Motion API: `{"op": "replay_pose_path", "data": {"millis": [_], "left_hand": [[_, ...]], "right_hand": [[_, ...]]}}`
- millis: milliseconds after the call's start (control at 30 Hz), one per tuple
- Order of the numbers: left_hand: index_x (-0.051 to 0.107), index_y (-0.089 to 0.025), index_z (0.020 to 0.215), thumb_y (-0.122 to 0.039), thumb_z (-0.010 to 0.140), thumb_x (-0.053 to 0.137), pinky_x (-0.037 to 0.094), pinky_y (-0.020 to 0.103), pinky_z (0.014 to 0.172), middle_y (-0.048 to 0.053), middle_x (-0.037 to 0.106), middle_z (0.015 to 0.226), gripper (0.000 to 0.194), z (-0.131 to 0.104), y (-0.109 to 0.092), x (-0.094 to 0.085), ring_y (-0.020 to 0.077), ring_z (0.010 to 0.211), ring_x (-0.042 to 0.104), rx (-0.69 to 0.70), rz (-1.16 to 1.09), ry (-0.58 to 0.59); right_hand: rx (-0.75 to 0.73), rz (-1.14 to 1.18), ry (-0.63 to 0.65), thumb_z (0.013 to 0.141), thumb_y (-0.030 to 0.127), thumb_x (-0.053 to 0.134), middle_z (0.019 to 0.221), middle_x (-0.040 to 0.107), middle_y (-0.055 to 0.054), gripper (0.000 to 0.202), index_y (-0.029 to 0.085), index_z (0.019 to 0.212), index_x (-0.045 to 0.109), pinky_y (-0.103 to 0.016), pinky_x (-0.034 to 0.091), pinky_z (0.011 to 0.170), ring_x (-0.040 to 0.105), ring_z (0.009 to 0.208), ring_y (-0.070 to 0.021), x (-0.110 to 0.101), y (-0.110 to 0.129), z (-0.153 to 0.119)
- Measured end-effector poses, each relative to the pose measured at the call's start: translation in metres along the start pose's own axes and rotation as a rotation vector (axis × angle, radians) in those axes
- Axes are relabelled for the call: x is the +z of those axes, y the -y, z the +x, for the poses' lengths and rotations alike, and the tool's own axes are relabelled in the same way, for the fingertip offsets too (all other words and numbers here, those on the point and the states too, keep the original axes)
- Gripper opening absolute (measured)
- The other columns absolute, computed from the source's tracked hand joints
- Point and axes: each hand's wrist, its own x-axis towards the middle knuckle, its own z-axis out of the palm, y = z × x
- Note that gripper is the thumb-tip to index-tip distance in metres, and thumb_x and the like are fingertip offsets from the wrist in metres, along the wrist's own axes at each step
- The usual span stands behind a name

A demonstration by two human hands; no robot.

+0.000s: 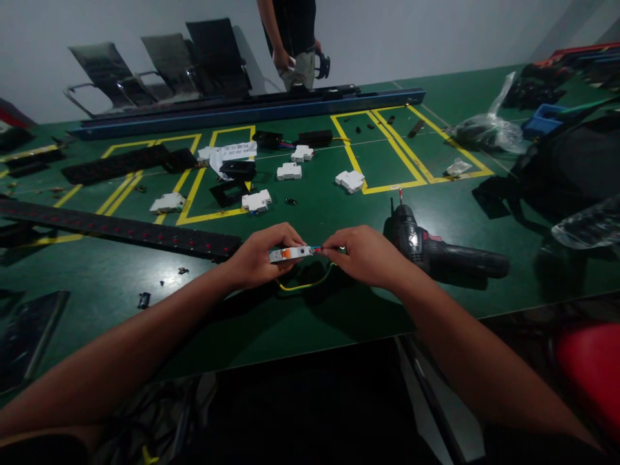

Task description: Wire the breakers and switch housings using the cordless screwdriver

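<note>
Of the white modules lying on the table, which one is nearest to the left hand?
The white module just beyond the left hand, at the end of a yellow line; the others lie farther away.

The switch module (298, 251) had a smooth plastic housing. The power drill (407, 234) showed a plastic body with slight gloss. The tabletop (329, 210) was smooth and glossy; the bag (489, 134), shiny crinkled plastic film; the sheet (237, 151), paper.

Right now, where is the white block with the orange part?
In the head view, the white block is near the centre, in the left hand; the right hand, to its right, pinches wires at its end.
</note>
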Motion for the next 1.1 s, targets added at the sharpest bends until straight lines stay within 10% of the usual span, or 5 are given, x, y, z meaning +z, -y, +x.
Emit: {"op": "replay_pose_path", "data": {"millis": [1100], "left_hand": [[0.066,-0.021,0.115,-0.012,0.086,0.064,0.050,0.033,0.083,0.003,0.065,0.106,0.031,0.007,-0.020,0.011,0.0197,0.095,0.063,-0.064,0.272,-0.005]], "right_hand": [[-0.006,-0.243,-0.002,0.098,0.029,0.056,0.093,0.074,-0.005,0.020,0.023,0.092,0.073,-0.035,0.028,0.063,0.060,0.077,-0.0180,-0.001,0.022,0.002]]}}
